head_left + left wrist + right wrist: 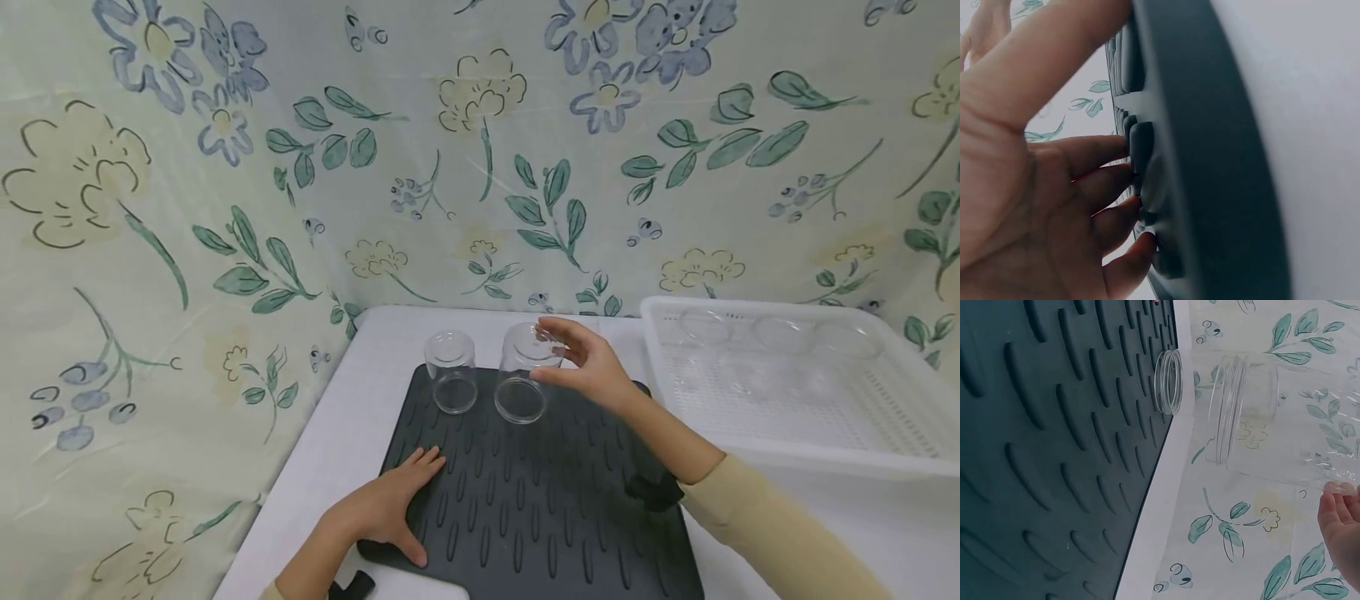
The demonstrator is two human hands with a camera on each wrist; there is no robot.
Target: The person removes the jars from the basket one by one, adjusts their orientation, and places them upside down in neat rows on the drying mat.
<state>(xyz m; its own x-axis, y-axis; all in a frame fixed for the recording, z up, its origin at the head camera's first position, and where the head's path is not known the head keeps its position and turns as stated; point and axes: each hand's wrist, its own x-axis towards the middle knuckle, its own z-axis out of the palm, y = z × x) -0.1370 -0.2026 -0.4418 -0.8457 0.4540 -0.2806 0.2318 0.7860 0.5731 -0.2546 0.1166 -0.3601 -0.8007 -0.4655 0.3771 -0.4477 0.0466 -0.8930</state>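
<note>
My right hand [588, 367] holds a clear glass jar [517, 362] near its upper end, thumb on the near side and fingers behind. The jar is bottom up, its ringed mouth facing the dark ribbed mat [525, 500]. In the right wrist view the held jar [1254, 419] appears sideways, with my fingertips [1338, 487] at its base end. A second upturned jar [452, 371] stands to its left at the mat's far edge. My left hand [386, 504] rests on the mat's left edge, fingers extended and spread; the left wrist view shows the fingertips touching the ribs.
On the right stands a white plastic basket [787, 458] with several clear glass jars [776, 333] along its far side. A flowered cloth [480, 167] hangs behind the white table [330, 433]. A white flat object [420, 583] shows at the mat's near-left corner.
</note>
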